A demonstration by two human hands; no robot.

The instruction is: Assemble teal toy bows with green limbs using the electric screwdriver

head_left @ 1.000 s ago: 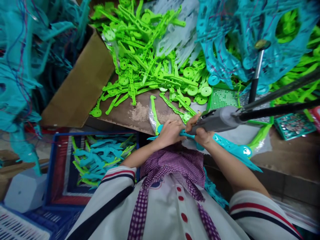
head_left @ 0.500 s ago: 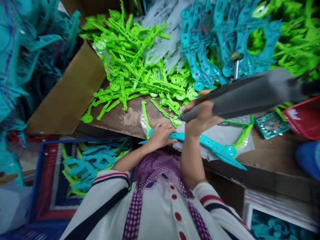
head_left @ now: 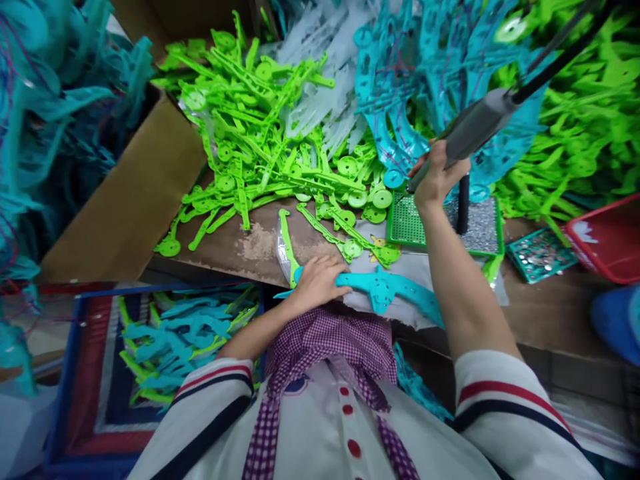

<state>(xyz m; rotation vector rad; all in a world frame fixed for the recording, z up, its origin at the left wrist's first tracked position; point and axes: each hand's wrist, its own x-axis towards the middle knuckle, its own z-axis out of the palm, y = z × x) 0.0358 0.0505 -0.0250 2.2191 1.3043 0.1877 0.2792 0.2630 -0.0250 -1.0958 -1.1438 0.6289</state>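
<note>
My left hand lies over a long curved turquoise plastic part at the front edge of the bench, its fingers closed around the part's left stretch. The part's right end is hidden behind my right forearm. A bright green arm piece joins it at the left. In my right hand is a grey electric screwdriver, its fingers wrapped around the lower body. The screwdriver's tip is beside a green tray that has a perforated plate and many small screws.
Loose green plastic parts are heaped behind. Turquoise frames and clear plastic bags lie at the back. A small teal tray of metal bits and a red basket stand right. Below left is a blue-rimmed crate.
My right hand has moved the screwdriver away from the turquoise part, rightward and back to the green screw tray. My left hand has stayed on the part.
</note>
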